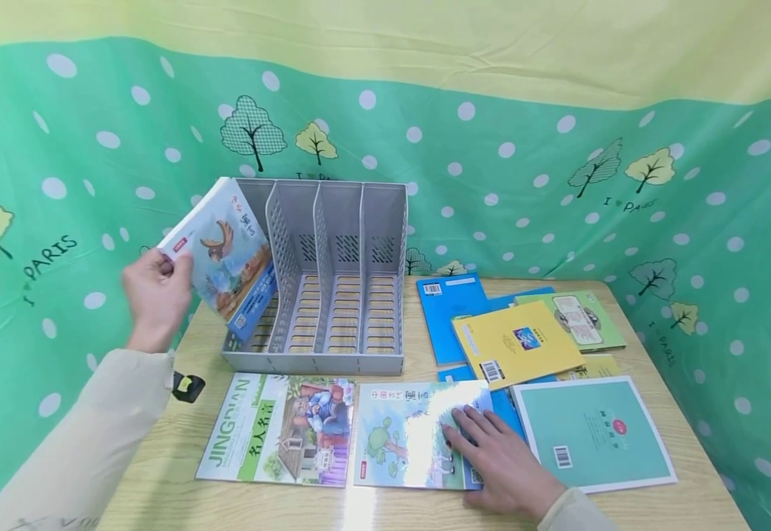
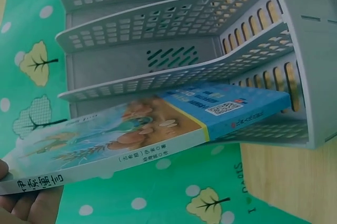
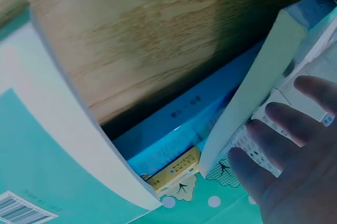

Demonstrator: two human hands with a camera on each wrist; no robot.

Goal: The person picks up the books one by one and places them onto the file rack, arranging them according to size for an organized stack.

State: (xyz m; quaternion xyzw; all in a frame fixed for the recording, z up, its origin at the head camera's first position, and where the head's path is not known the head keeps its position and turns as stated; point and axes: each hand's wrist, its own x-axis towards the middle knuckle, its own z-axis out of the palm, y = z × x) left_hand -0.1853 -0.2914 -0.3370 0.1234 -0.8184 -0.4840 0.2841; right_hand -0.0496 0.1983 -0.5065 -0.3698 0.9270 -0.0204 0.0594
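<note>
At the rack point(image 1: 312, 363), the left hand point(image 1: 157, 295) pinched a light-looking paperback point(image 1: 226, 254), sensibly spine-side, the right hand point(image 1: 501, 461) spread on another book point(image 1: 412, 442).

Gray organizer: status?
Left hand grips tilted book, lower end in leftmost slot of organizer. Right hand rests on another book. No obstruction visible.
</note>
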